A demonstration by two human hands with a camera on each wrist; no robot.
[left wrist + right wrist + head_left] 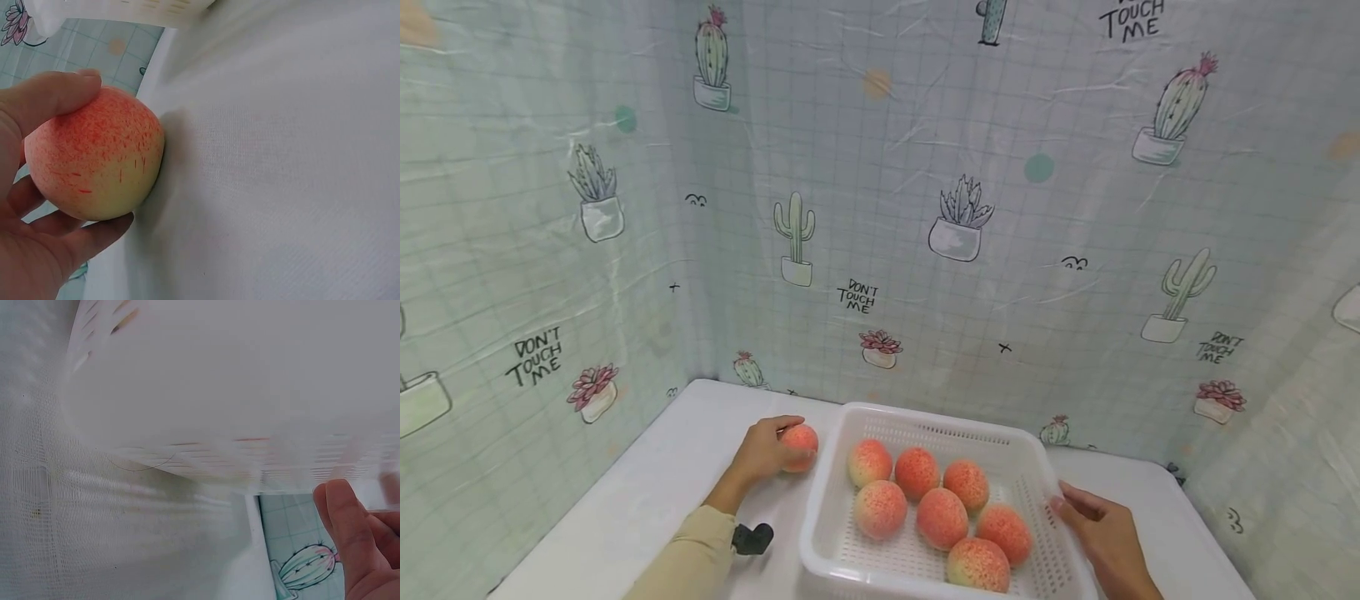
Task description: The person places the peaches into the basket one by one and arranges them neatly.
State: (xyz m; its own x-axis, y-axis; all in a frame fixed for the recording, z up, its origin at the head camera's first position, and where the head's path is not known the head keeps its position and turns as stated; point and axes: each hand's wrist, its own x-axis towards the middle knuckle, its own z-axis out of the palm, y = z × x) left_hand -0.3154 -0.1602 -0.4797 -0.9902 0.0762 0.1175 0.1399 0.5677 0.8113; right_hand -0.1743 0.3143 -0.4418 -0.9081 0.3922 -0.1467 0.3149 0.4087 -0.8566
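My left hand [762,454] grips a red-and-yellow peach [801,446] just beyond the basket's left side. In the left wrist view, thumb and fingers curl round this peach [100,156], which is at the white tabletop; whether it touches the cloth I cannot tell. A white plastic basket [817,512] with slotted walls holds several similar peaches [942,518], spread over its bottom. At its right side, my right hand [1108,533] pinches the rim, thumb on top. From the right wrist view, that hand [359,540] has its fingers against the basket's outer wall [187,394].
The white table [700,433] extends on both sides of the basket. A small black object [752,539] shows beside the left sleeve [692,550]. Behind and at the sides hangs a cactus-printed curtain [880,208], close to the table's edges.
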